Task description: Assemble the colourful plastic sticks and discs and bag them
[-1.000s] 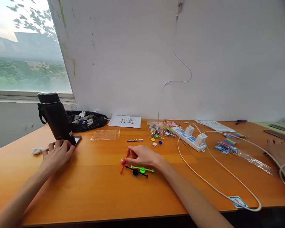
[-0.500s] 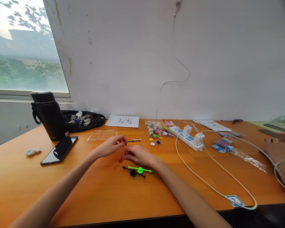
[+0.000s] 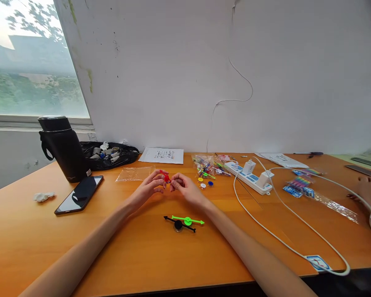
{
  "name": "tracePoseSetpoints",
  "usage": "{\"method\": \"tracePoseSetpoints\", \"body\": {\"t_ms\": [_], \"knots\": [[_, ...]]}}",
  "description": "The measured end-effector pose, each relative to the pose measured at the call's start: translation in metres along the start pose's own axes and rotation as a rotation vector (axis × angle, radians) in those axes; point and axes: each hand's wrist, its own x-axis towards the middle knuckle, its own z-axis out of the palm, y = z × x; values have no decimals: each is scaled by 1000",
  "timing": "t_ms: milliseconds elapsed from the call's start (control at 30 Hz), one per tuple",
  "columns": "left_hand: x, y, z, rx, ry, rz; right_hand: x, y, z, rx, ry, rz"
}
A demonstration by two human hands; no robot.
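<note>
A red spinner arrow (image 3: 166, 177) is raised off the table between my two hands. The fingers of my left hand (image 3: 150, 185) are closed around its left part. From the other side, my right hand (image 3: 188, 190) pinches at its lower right edge with thumb and forefinger, and the fingers partly hide that area. Nearer to me lie a green spinner arrow (image 3: 188, 221) and a black spinner arrow (image 3: 178, 225), side by side; a clear round base shows beneath the black one. Beyond my right hand sit small yellow (image 3: 200, 180), white (image 3: 203, 185) and blue (image 3: 210, 184) round pieces.
A clear bag of coloured spinner parts (image 3: 204, 165) lies near a white power strip (image 3: 250, 177) with looping cable. At left are a phone (image 3: 78, 196), a black bottle (image 3: 62, 150) and a flat clear bag (image 3: 134, 173). Another person's hand (image 3: 369, 192) rests far right.
The red spinner arrow has come up from near the tabletop and is now between both hands. My right hand has moved away from me, and its fingers have closed at the arrow.
</note>
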Motion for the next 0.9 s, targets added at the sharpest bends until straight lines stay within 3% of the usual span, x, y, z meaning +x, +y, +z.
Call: {"method": "tracePoseSetpoints", "body": {"t_ms": [200, 400, 667, 900], "knots": [[-4, 6, 2, 157, -10, 35, -6, -6, 9, 134, -30, 18], [-3, 0, 4, 238, -79, 12, -10, -6, 4, 261, -183, 146], [-4, 10, 6, 292, -135, 31, -10, -9, 12, 571, -115, 264], [-4, 7, 9, 280, -176, 27, -9, -6, 14, 632, -145, 281]]}}
